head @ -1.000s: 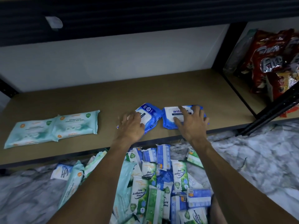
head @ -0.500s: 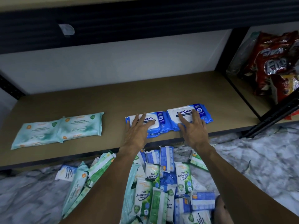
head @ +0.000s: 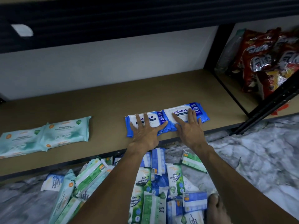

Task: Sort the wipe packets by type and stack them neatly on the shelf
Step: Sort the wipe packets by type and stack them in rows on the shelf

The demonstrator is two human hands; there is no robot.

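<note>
On the far left of the brown shelf [head: 105,97] two pale teal wipe packets [head: 48,136] lie flat, end to end, with their short edges touching. A stretch of bare board separates them from the next pair.

Near the shelf's front edge, about the middle, sits the left blue packet [head: 157,118], face up with its white label showing. The person's left hand [head: 145,131] lies flat on it, fingers straight and spread apart, pressing down rather than gripping. Right against it lies the right blue packet [head: 181,110], set slightly further back, so the two form one row. The right hand [head: 189,128] rests on this one the same way, palm down, fingers straight and fanned out over the label, thumb at the seam where the two packets meet.

Below the shelf's edge, between the two forearms, a loose pile of unsorted packets [head: 144,181], green, blue and white, lies jumbled on the marbled floor [head: 258,151].

Further right, beyond a black upright [head: 212,50], red snack bags [head: 267,59] are heaped in the neighbouring bay.
</note>
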